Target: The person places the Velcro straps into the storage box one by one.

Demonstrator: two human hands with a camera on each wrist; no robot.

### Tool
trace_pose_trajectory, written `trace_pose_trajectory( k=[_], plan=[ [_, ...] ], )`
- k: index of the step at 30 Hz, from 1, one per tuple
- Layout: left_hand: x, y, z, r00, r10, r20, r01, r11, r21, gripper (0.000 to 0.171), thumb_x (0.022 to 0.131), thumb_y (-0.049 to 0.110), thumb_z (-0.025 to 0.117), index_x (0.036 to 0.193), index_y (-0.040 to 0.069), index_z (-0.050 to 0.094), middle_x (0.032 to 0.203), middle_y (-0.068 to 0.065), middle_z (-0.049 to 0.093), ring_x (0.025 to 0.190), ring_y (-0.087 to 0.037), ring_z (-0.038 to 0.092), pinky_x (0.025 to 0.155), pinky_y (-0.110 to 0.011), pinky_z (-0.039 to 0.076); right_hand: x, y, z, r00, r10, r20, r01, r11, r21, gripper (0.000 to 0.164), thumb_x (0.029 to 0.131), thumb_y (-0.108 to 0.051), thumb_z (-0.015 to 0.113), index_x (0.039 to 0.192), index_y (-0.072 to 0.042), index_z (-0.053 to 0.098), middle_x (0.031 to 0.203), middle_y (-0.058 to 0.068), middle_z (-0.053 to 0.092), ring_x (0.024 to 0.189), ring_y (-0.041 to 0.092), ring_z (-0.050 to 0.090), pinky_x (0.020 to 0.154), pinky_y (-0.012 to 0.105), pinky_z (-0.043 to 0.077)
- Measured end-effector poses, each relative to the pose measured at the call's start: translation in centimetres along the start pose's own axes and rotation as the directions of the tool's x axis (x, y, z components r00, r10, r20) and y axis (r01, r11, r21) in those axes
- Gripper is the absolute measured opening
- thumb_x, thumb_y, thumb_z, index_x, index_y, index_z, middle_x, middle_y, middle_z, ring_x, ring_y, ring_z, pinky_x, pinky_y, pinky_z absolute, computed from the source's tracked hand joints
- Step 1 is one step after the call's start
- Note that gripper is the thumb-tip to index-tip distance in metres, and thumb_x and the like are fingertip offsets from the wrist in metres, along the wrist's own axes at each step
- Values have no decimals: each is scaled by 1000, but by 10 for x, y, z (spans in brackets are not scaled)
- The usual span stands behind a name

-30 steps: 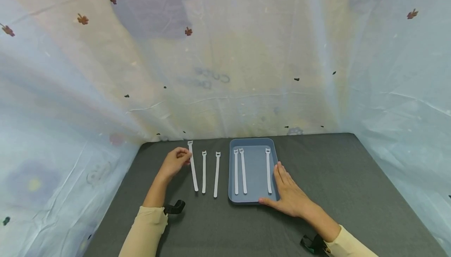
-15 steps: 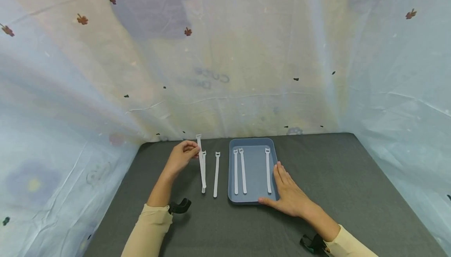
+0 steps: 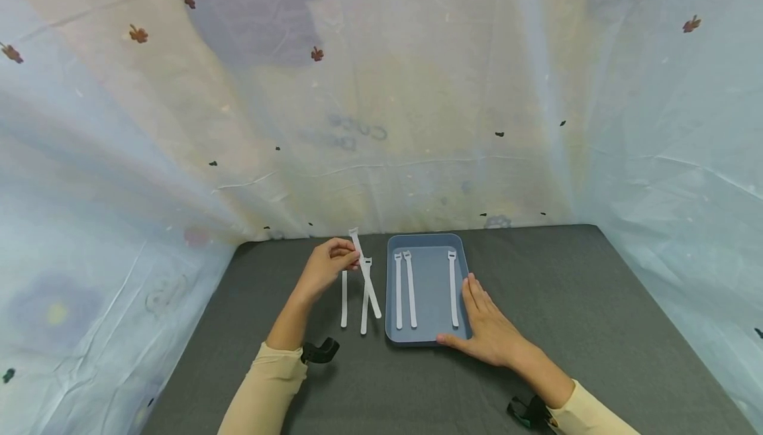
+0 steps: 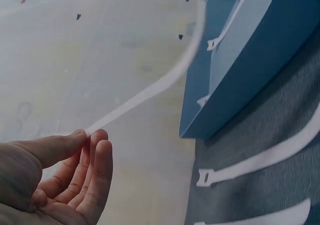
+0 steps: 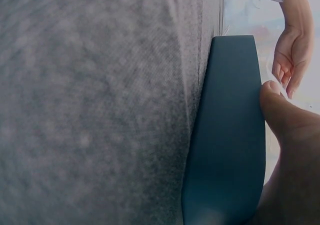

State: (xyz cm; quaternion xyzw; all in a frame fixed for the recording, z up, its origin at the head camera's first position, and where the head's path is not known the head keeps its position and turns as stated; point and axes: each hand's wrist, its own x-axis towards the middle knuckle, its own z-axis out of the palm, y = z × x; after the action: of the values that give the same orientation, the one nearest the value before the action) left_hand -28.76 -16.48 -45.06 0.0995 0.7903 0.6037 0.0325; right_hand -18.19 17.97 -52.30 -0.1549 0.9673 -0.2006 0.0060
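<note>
Between thumb and fingertips, my left hand (image 3: 331, 265) pinches a white slotted-head cable strap (image 4: 145, 95). In the head view this strap hangs slantwise above the cloth, crossing in front of another strap (image 3: 365, 309). A further strap (image 3: 344, 299) lies to the left, its head hidden by the hand. Straps lie lengthwise in the blue-grey tray (image 3: 432, 289): two at its left side, and one strap (image 3: 454, 289) at its right. My right hand (image 3: 491, 332) rests at the tray's near right corner, fingers straight along the side and thumb on the near rim.
Dark grey cloth (image 3: 584, 329) covers the table. A pale patterned curtain (image 3: 417, 124) rises behind and on both sides, close beyond the tray's far edge. Black wrist bands (image 3: 320, 350) sit at both sleeves.
My left hand has lifted the strap and carried it right, past the left loose strap to over the other one. The strap now tilts with its lower end rightward. My right hand stays put.
</note>
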Motion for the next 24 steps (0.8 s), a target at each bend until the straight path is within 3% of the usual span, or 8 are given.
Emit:
trace_pose_trajectory(
  k=[11,15,24],
  plan=[
    [9,7,27,999,-4,39,4,1000,-11,21,91,18,67,107,6,62,97,-14,69,93,-37,68,76,-33,58,1,0,1,1000,-2,-5,2,1000,-9,124,72,-86,47,153,-5,1,161,15,-7,149,33,4,118,52,17],
    [12,9,41,998,5,58,-5,1000,2,19,90,20,68,103,7,63,95,-12,69,89,-33,69,73,-32,58,1,1,2,1000,-5,-5,5,1000,-6,123,73,-85,47,153,-5,1,161,14,-8,149,33,4,118,52,17],
    [18,14,67,991,23,136,-22,1000,-3,20,91,20,68,104,7,62,98,-15,69,90,-33,69,80,-44,57,1,1,1,1000,0,5,0,1000,0,123,73,-86,46,153,-6,-2,161,14,-9,149,32,2,118,52,16]
  ],
)
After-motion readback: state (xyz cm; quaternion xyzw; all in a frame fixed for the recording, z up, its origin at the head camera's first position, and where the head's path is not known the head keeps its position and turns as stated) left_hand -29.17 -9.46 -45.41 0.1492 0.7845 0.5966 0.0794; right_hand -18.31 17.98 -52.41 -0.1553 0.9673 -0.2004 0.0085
